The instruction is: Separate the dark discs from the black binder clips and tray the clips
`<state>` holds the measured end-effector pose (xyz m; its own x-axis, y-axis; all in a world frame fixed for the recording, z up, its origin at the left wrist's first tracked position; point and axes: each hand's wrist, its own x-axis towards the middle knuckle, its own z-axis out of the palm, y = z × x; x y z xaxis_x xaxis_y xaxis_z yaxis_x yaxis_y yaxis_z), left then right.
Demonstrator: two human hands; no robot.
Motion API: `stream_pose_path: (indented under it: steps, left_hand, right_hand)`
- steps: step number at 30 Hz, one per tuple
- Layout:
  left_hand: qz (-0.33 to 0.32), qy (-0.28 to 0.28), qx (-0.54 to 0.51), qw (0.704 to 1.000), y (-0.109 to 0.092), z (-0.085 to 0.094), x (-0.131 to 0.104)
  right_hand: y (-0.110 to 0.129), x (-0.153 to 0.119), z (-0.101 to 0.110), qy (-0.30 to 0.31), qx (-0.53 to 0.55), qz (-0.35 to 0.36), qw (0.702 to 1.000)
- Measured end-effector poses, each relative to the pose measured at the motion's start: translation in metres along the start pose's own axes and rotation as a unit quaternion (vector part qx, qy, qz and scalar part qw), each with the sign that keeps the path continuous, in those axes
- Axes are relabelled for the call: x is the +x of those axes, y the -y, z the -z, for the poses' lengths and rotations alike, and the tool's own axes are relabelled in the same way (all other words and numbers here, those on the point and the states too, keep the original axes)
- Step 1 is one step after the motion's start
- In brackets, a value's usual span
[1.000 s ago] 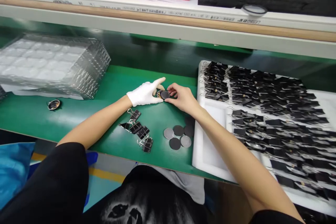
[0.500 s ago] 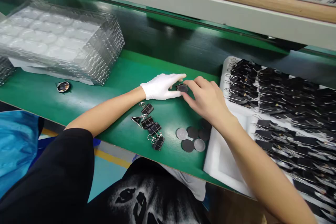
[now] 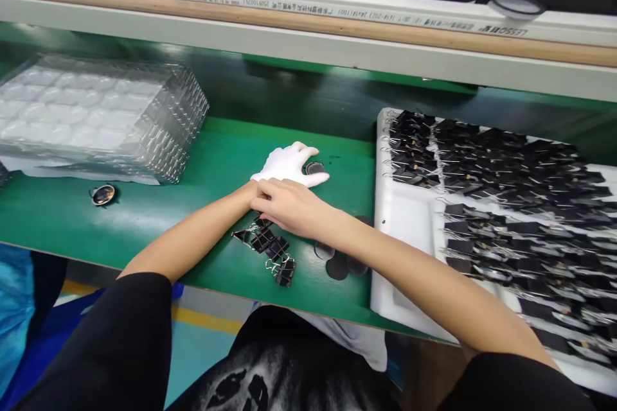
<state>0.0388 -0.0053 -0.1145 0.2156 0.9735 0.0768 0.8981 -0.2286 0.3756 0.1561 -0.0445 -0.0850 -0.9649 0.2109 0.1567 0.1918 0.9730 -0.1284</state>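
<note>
The gloved left hand [image 3: 292, 164] is holding a round part [image 3: 315, 169] between its thumb and fingers, the index finger standing a little apart from it. The part's dark face is turning upward, low over the green worktop [image 3: 222, 263]. The bare right hand [image 3: 289, 205] is crossing just below, its fingers bending narrowly by the left wrist, over the upper end of a group of black binder clips [image 3: 263, 241]; whether they are gripping a clip, the view is not showing clearly. Under the right forearm, thin discs, including a pale disc [image 3: 324, 250] and a black disc [image 3: 337, 266], are lying partly hidden. To the right, a white tray [image 3: 409, 205] is carrying rows of clipped pieces [image 3: 506, 160]. At left, 1 loose round piece [image 3: 103, 194] is resting near a stack of clear plastic trays [image 3: 91, 109].
</note>
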Motion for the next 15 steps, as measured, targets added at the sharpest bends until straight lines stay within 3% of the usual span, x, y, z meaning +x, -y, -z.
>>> stream_pose_path:
  steps: [4, 7, 11, 15]
  left_hand:
    - [-0.012, 0.022, 0.046, 0.999, 0.002, -0.002, 0.005]
    - [-0.024, 0.037, 0.059, 0.997, 0.007, -0.001, 0.004]
    - [-0.024, 0.012, 0.053, 0.998, 0.010, 0.001, -0.002]
    - [-0.049, -0.003, 0.024, 0.998, 0.012, -0.002, -0.001]
  right_hand:
    - [-0.006, -0.014, 0.016, 0.004, 0.136, -0.052, 0.989]
    - [-0.018, -0.036, 0.031, -0.016, 0.243, -0.163, 0.956]
    - [-0.045, -0.075, 0.042, -0.045, 0.355, -0.356, 0.863]
    - [-0.068, -0.099, 0.040, -0.053, 0.388, -0.480, 0.785]
